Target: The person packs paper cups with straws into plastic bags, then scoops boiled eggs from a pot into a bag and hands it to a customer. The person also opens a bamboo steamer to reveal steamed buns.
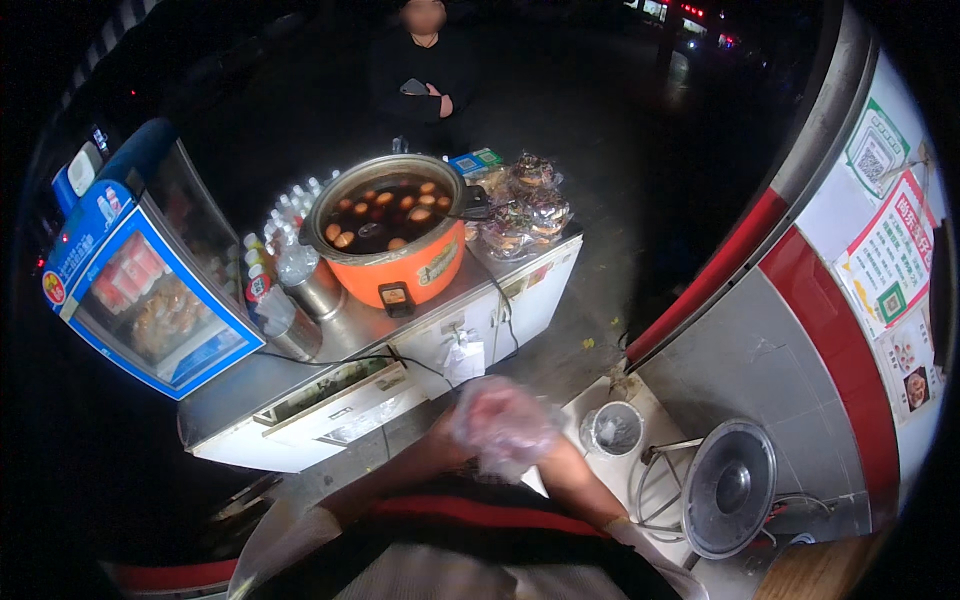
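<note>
Both my hands are close together in front of my body, wrapped in blurred clear plastic film or gloves. My left hand and my right hand overlap, so fingers and anything between them cannot be made out. Beyond them on the counter, an orange cooker pot holds dark liquid with several brown eggs. A handle of a utensil leans over its right rim. Plastic-wrapped food packs are piled right of the pot.
A blue-framed display case, bottles and metal canisters stand at left. A black cable crosses the counter's front. A bin and an upturned round stool are at right. A person holding a phone stands beyond.
</note>
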Tool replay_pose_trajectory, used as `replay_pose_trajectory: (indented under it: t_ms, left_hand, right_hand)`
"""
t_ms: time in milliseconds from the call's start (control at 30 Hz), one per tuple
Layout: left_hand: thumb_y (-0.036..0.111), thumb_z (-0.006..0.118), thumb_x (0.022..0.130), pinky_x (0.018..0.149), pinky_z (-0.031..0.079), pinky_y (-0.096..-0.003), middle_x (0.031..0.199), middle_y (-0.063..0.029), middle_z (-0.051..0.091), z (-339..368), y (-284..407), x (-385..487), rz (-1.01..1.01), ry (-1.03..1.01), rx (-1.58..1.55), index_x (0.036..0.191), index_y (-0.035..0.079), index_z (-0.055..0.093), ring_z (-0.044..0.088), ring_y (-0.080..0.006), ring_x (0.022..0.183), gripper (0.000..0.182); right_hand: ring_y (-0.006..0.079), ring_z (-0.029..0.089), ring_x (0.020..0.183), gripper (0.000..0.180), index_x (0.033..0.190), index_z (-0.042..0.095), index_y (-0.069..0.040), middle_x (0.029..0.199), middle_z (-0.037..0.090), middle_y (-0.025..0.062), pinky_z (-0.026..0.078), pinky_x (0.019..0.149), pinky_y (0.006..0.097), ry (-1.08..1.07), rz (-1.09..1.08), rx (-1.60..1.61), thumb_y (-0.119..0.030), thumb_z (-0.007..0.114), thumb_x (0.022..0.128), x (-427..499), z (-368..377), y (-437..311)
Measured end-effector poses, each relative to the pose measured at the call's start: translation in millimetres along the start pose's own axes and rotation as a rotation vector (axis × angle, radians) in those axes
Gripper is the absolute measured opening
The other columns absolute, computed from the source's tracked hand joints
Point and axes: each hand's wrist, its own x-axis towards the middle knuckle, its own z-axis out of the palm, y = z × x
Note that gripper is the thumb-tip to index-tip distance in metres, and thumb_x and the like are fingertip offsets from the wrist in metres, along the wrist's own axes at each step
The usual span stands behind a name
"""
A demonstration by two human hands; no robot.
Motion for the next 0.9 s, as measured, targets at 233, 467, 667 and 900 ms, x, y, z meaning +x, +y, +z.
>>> replay_pose_trajectory:
  t_ms: [233, 467, 667, 900]
  left_hand:
    - [0.01, 0.054, 0.086, 0.092, 0.039, -0.0309, 0.113, -0.0104, 0.053, 80, 6, 25, 0.236, -0.494, 1.093, 0.115, -0.001, 0.051, 0.049, -0.0181, 0.108, 0.032]
    - [0.004, 0.063, 0.078, 0.085, 0.041, -0.0312, 0.098, -0.0108, 0.057, 114, 24, 36, 0.492, -0.849, 1.341, 0.094, 0.001, 0.057, 0.054, -0.0229, 0.096, 0.017]
    - [0.0, 0.059, 0.081, 0.082, 0.044, -0.0295, 0.095, -0.0096, 0.06, 104, 65, 37, 0.387, -0.799, 1.413, 0.086, 0.0, 0.057, 0.058, -0.0199, 0.093, 0.006]
    - [0.012, 0.068, 0.078, 0.091, 0.039, -0.0349, 0.123, -0.0162, 0.044, 103, 88, 42, 0.663, -0.717, 1.324, 0.122, 0.0, 0.043, 0.046, -0.026, 0.113, 0.052]
  right_hand:
    - [0.0152, 0.056, 0.074, 0.008, 0.093, 0.053, -0.007, 0.089, 0.057, 0.0082, 0.05, 0.062, 0.0274, 1.163, -0.481, -0.622, -0.012, 0.052, 0.087, -62, -36, -24]
    - [0.0119, 0.055, 0.069, 0.042, 0.115, 0.046, -0.001, 0.086, 0.056, 0.0054, 0.046, 0.059, 0.0215, 1.314, -0.94, -0.506, -0.017, 0.067, 0.082, -37, -37, -17]
    - [0.0106, 0.053, 0.066, 0.026, 0.11, 0.051, 0.002, 0.081, 0.057, 0.0033, 0.044, 0.054, 0.0199, 1.282, -1.013, -0.547, -0.005, 0.058, 0.086, -5, -39, -40]
    - [0.0158, 0.058, 0.076, 0.026, 0.103, 0.058, 0.004, 0.093, 0.061, 0.0108, 0.047, 0.063, 0.0238, 1.365, -0.925, -0.838, -0.017, 0.059, 0.087, 28, -38, -36]
